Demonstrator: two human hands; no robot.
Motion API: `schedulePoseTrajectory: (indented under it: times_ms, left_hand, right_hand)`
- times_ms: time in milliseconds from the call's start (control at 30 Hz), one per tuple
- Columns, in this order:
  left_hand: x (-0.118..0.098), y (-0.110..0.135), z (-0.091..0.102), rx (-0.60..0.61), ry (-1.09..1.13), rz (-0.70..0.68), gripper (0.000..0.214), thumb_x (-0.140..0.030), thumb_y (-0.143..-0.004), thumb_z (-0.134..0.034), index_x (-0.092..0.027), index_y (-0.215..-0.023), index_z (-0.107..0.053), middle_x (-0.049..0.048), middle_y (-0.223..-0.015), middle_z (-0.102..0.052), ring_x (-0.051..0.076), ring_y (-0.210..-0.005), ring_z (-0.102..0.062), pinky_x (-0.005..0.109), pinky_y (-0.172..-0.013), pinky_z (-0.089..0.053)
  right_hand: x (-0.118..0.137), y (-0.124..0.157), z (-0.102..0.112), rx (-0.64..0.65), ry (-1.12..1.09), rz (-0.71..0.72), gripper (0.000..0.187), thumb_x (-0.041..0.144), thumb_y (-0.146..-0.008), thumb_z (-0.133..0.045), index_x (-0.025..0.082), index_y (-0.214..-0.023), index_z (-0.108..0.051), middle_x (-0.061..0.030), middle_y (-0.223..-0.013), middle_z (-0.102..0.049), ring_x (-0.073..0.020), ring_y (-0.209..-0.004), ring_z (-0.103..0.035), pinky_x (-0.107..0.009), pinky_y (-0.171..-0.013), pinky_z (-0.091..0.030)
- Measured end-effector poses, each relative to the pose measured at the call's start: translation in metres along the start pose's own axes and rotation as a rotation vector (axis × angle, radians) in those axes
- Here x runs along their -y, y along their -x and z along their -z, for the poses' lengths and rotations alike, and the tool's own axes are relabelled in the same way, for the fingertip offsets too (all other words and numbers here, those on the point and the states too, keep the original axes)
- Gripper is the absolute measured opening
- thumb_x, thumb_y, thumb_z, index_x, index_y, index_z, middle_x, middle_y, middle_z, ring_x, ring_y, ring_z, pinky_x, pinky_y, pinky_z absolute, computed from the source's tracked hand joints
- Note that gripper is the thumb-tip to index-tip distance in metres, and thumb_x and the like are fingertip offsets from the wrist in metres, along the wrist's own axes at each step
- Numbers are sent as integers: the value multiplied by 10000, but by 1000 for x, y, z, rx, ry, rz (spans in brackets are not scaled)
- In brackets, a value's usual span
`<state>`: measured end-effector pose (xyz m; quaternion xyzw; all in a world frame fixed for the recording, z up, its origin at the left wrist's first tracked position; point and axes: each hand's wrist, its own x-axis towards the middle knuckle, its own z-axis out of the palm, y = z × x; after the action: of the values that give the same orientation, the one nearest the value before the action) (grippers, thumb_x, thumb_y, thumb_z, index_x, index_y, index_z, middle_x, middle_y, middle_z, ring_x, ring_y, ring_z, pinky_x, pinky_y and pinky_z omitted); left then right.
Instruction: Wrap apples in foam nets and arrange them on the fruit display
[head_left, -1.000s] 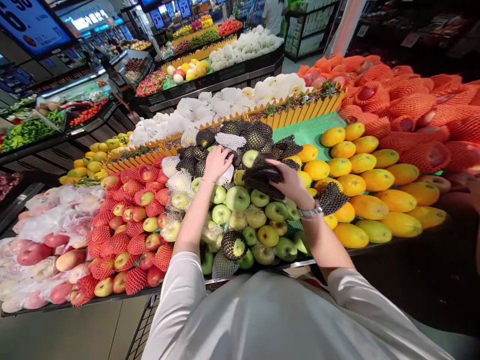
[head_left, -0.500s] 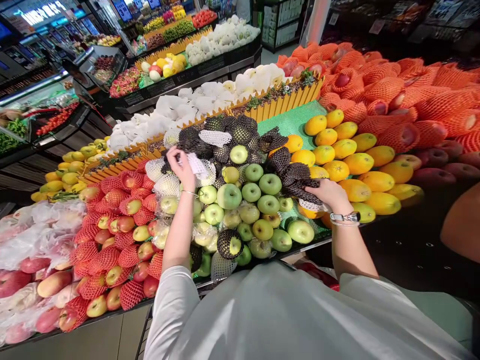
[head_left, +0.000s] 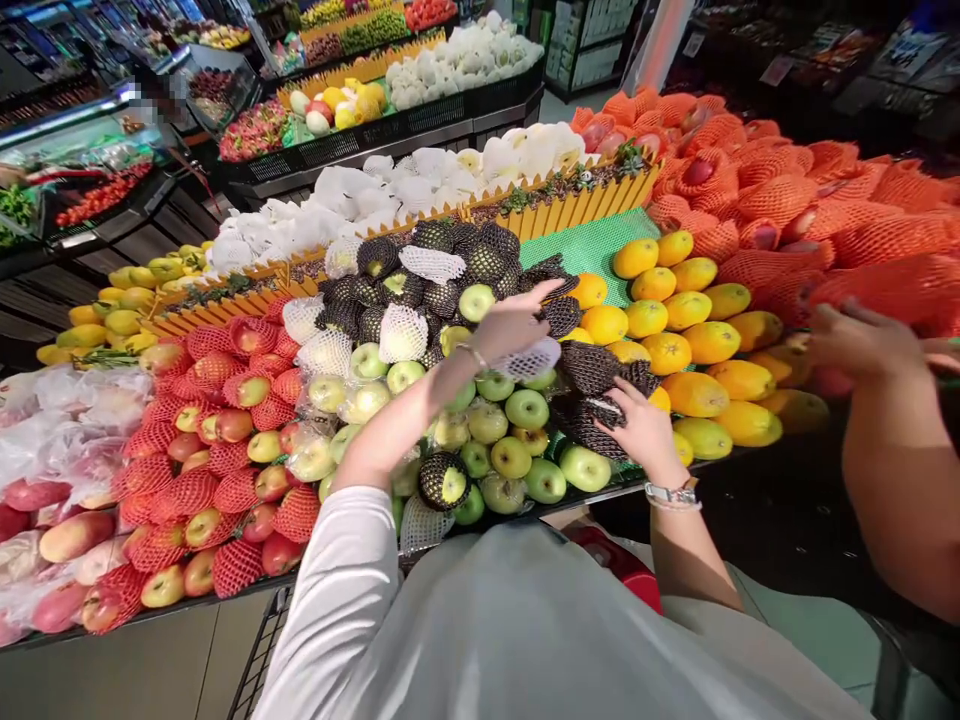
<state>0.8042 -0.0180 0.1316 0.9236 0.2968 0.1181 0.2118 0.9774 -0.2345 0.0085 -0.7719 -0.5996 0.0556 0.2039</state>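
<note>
My left hand (head_left: pixel 514 325) is over the green apples (head_left: pixel 526 409), its index finger stretched toward the black foam nets at the back. A white foam net (head_left: pixel 531 360) hangs below its palm and appears held by the other fingers. My right hand (head_left: pixel 641 430) is closed on black foam nets (head_left: pixel 592 425) at the right edge of the apples, with a bit of white showing among them. Several apples at the back wear black foam nets (head_left: pixel 487 255). An apple in a white foam net (head_left: pixel 403 333) sits left of my left hand.
Yellow-orange fruit (head_left: pixel 694 394) lies in rows to the right, beside fruit in orange nets (head_left: pixel 776 195). Red-netted apples (head_left: pixel 225 440) are on the left. A low yellow fence (head_left: pixel 585 208) runs behind. Another person's hand (head_left: pixel 870 340) reaches in at the right.
My left hand has moved right from the back-left apples toward the black nets, with a white net. My right hand stays at the black nets. Another person's hand has come in at the right.
</note>
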Motion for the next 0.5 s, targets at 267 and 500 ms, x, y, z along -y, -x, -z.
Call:
schedulePoseTrajectory:
  times_ms: [267,500]
  left_hand:
    - [-4,-57,-62,202,-142,0,271,-138,-851,-624,-157,-1116,-676,64,-1064,-737,199,-960,-686,334,-887,-558]
    - [-7,-60,-32,95,-15,68,416,-381,-1001,-346,-156,-1204,-629,77,-941,-747,203,-854,-699,363,-892,-525]
  right_hand:
    - [-5,6,-2,34,-54,-64,306,404,-809,-546,213,-1046,-572,-133,-1075,-705,-369,-938,-680,-456,-731,-540]
    - [-8,18,14,-165,-408,-97,176,454,-807,-574,283,-771,-591,-77,-838,-696,-235,-721,-671,-369,-638,-540]
